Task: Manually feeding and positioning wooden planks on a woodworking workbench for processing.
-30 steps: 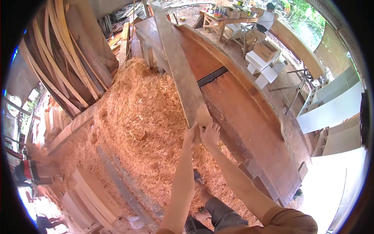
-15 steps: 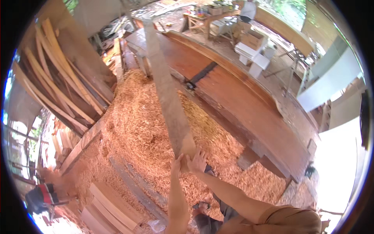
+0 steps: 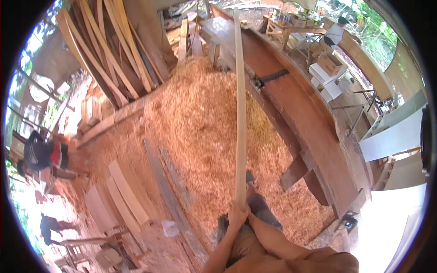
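Observation:
A long wooden plank (image 3: 241,118) stretches away from my body, its narrow edge facing up. The near end is gripped by both hands close to my waist. My left hand (image 3: 235,214) is closed around the left side of that end. On the other side, my right hand (image 3: 246,212) is closed and pressed near it; its fingers are partly hidden. The plank's far end lies over or on the metal-coloured end of a long reddish-brown workbench (image 3: 300,109); contact there cannot be made out. Below the plank spreads a large heap of wood shavings (image 3: 195,109).
Curved boards (image 3: 107,50) lean at the upper left. Cut boards (image 3: 125,193) and long grey planks (image 3: 166,191) lie on the shavings at left. One person (image 3: 38,152) bends at far left, another (image 3: 52,225) below. A third person (image 3: 335,34) is by a table (image 3: 287,29).
The plank has turned from its broad face to its narrow edge. Both hands have drawn closer to my body and now wrap its end. My view has swung left.

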Action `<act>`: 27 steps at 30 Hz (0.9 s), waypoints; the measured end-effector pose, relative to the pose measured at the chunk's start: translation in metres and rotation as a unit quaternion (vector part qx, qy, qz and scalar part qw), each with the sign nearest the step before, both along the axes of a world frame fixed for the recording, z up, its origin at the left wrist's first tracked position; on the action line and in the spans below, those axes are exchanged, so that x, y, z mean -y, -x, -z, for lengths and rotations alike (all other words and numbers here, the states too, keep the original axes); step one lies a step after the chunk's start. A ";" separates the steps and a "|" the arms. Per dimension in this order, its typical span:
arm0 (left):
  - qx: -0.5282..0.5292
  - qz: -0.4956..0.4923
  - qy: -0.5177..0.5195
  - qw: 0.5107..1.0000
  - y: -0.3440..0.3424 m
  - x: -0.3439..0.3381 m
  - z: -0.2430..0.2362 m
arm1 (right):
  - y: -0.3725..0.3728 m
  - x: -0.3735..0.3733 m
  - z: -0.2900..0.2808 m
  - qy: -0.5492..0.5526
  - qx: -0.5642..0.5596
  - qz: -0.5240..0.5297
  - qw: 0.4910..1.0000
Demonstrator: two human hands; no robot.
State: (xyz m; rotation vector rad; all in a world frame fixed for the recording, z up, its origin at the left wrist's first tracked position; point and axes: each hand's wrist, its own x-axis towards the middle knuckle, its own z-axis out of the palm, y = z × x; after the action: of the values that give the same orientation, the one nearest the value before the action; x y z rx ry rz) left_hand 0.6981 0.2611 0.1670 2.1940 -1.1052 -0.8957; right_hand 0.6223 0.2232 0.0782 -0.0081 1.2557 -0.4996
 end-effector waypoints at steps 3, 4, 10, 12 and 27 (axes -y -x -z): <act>-0.016 0.077 -0.033 0.996 0.000 -0.023 0.017 | -0.011 -0.009 0.005 0.015 0.032 -0.006 0.999; -0.025 0.072 -0.035 0.996 0.002 -0.024 0.017 | -0.003 -0.018 0.009 0.015 0.039 0.001 0.999; -0.142 0.013 -0.006 0.990 -0.008 0.000 0.055 | -0.006 -0.022 0.011 0.049 0.048 -0.046 0.997; -0.315 0.007 0.043 0.948 -0.013 0.032 0.030 | 0.023 -0.025 0.017 0.048 0.031 -0.045 0.997; -0.199 0.045 0.222 0.954 0.030 0.023 0.112 | 0.061 -0.031 0.023 0.045 -0.031 -0.114 0.992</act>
State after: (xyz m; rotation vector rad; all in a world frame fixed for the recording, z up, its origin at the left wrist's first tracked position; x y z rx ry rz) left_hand 0.6678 0.2384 0.0551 1.5287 -1.0844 -0.9640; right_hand 0.5612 0.2544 0.0549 -0.2424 1.2731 -0.3595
